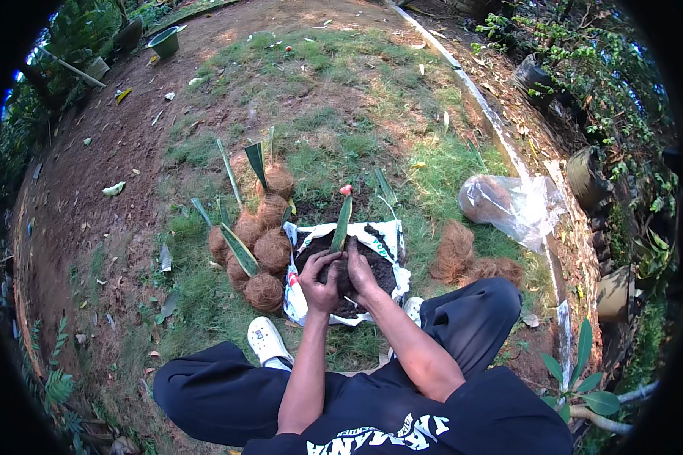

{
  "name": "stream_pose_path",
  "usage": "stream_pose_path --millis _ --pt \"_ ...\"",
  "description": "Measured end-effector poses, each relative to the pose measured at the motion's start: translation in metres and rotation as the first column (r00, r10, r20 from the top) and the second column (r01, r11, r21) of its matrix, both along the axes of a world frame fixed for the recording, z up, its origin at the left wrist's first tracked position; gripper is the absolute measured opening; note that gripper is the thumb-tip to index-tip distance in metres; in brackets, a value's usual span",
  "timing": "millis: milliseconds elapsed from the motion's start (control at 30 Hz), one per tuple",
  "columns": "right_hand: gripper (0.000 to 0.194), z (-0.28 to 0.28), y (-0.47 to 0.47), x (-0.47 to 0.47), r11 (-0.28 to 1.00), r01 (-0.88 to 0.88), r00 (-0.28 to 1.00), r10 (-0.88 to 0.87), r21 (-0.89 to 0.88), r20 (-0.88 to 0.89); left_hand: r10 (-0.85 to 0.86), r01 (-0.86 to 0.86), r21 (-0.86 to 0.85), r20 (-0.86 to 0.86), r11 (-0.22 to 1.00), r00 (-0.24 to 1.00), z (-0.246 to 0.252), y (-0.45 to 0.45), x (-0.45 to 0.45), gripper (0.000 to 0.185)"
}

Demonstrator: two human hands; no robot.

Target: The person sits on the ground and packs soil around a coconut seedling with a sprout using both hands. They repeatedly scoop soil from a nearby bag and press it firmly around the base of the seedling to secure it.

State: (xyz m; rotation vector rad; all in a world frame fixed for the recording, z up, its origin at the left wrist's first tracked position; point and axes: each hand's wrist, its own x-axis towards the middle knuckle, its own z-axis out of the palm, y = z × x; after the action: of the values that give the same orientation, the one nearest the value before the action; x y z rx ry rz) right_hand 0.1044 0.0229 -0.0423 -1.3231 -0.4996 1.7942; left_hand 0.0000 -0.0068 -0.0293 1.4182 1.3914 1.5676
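Observation:
Just above an opened white plastic sack (297,310) of dark soil (384,272), my left hand (322,284) and my right hand (361,274) cup together around the base of a snake plant leaf cutting (343,224). The leaf stands upright between my fingers, green with yellow edges. Its lower end is hidden in my hands; dark soil shows between them. A small reddish-pink object (346,189) appears at the leaf's tip; whether it touches the leaf is unclear. Left of the sack sit several brown fibre balls (272,250), some with snake plant leaves (240,250) sticking up.
Loose brown fibre (453,250) lies right of the sack, near a clear plastic bag (512,205) with more fibre inside. Another cut leaf (385,186) lies behind the sack. A pale concrete edging (489,114) runs along the right. A green bucket (165,42) stands far left.

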Motion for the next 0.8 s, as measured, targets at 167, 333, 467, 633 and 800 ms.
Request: stream_pose_path --millis 167,333,467,633,800 --pt "0.08 0.019 0.005 0.014 0.973 -0.134 0.826 0.006 -0.186 -0.564 -0.042 0.041 0.111 0.015 0.993 0.999 0.013 0.006 -0.001 0.047" --pt "0.068 0.013 0.005 0.017 0.966 -0.176 0.834 0.044 -0.19 -0.55 -0.044 0.062 0.07 -0.236 0.996 0.971 0.026 -0.007 0.004 0.04" --pt "0.055 -0.004 0.009 0.016 0.966 -0.141 0.86 0.009 -0.219 -0.51 0.111 -0.049 0.144 -0.465 0.988 0.879 0.025 -0.012 0.018 0.043" --pt "0.043 -0.008 0.001 0.009 0.973 -0.076 0.892 -0.031 -0.217 -0.451 0.138 -0.097 0.136 -0.333 0.986 0.933 0.017 -0.015 0.019 0.031" --pt "0.072 0.016 0.009 0.007 0.979 -0.179 0.943 0.142 -0.099 -0.299 0.057 -0.045 0.078 -0.162 0.996 0.985 0.021 0.0 0.001 0.029"
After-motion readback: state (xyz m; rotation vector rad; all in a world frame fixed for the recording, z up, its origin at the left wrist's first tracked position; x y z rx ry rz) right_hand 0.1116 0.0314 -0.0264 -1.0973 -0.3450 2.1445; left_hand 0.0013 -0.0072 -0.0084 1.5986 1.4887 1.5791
